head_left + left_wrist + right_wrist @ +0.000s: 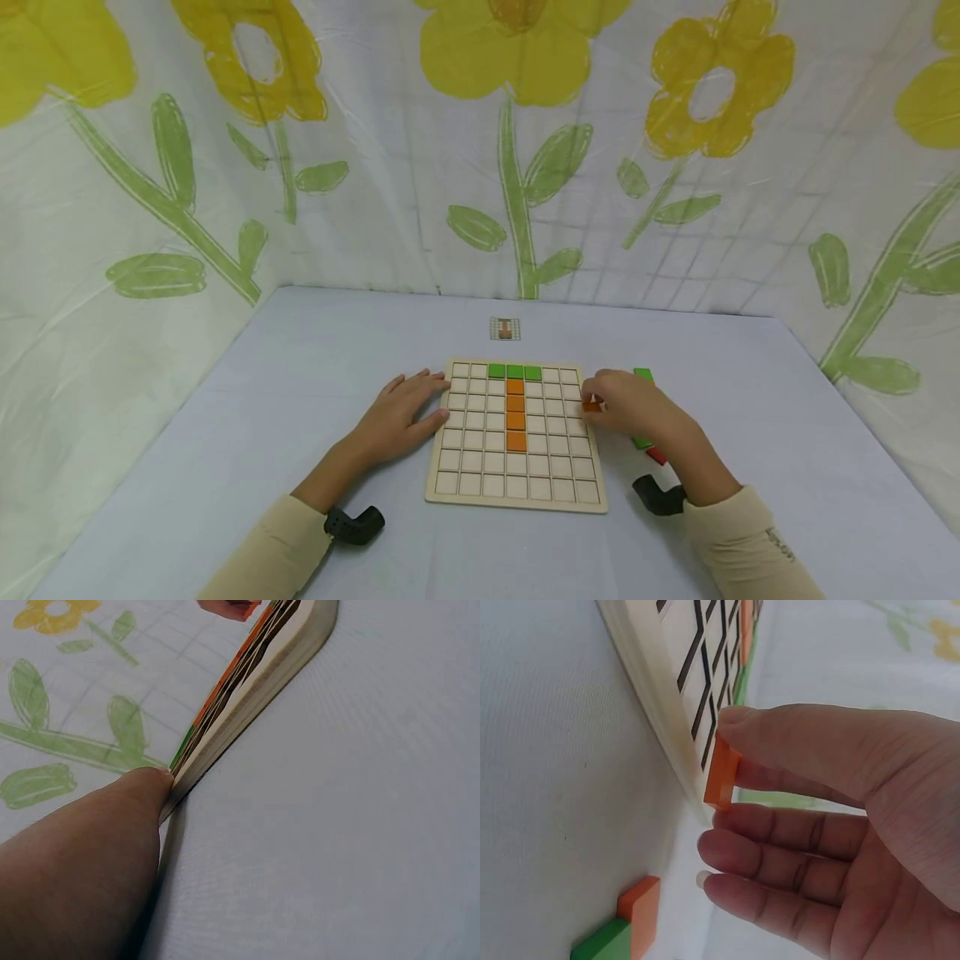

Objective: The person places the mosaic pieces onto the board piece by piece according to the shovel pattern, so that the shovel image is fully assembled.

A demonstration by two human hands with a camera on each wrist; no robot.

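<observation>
White sheet backdrop (pixel 382 183) enclosing rear and both sides, large yellow flower motifs (pixel 517 50), green stems (pixel 510 158) and oval leaves (pixel 557 165), faint grid lines (pixel 675 271) at center right, pale flat tabletop (pixel 360 333), soft diffuse light.

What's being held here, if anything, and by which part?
The right hand holds an orange tile at one end, under the thumb; where other fingers grip is partly hidden.

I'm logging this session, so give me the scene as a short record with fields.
Left hand: touches grid board at left edge
Right hand: pinches orange tile near board's right edge
On board: three green tiles in top row, four orange tiles in column below
Spare tiles: right of board, partly hidden by right hand
Small card: on table beyond board
</observation>
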